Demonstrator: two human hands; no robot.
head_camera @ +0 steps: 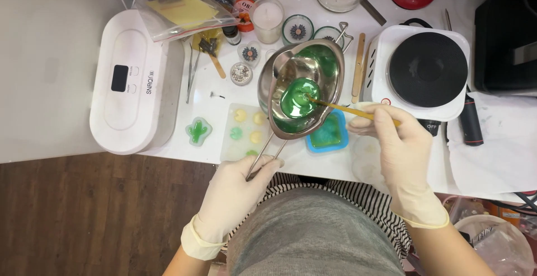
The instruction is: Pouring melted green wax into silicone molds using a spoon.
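Holding the pot [302,88] by its wire handle, left hand [235,195] clenched — right hand [391,136] pinches stick [349,110], stirring green wax [299,98] over blue mould [328,133].

Green wax [298,99], silver pot [296,69], blue mould [330,136]

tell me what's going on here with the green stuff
A person in pale gloves is working at a white table. The left hand holds the wire handle of a steel melting pot, keeping it above a translucent mould tray and a blue mould filled with green. The right hand has a thin wooden stick with its tip in the pool of green liquid in the pot. A single hot plate sits to the right, and a green cactus-shaped mould lies to the left.
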